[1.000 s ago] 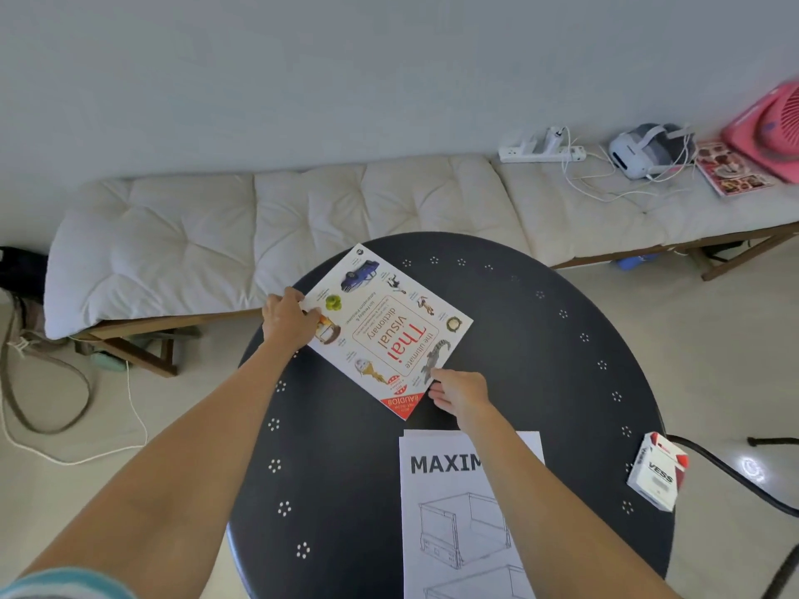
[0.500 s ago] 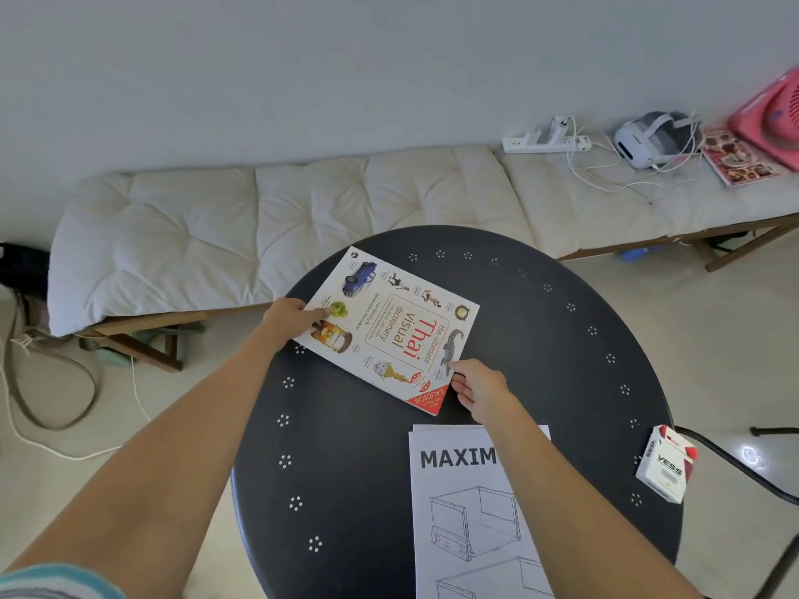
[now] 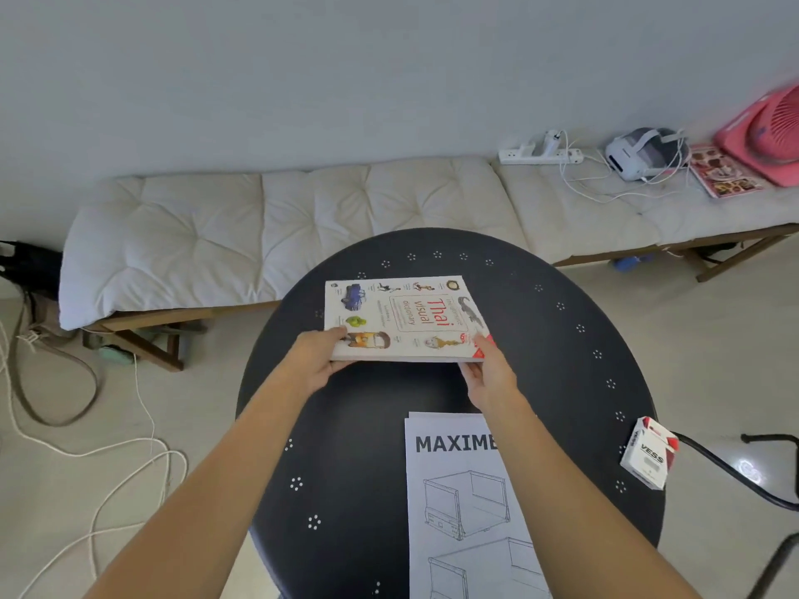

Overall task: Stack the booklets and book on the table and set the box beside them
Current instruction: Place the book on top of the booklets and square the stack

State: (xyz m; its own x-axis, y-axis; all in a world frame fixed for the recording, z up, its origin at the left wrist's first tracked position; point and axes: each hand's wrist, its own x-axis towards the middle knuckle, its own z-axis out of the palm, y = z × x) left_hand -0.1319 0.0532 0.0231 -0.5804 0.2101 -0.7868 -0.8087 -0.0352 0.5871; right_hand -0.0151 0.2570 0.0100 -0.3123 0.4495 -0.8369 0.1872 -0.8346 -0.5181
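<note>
The Thai visual dictionary book is held just above the round black table, its near edge lifted toward me. My left hand grips its near left corner, and my right hand grips the near right corner by the red tab. White assembly booklets titled "MAXIME" lie stacked at the table's near side, partly under my right forearm. A small white and red "VESS" box stands at the table's right edge.
Behind the table runs a cushioned wooden bench with a power strip, a white headset, a magazine and a pink fan. Cables trail on the floor at left. A black chair frame is at right.
Both hands took hold of the book, turned it square to me and lifted its near edge off the table; before, it lay flat at an angle.
</note>
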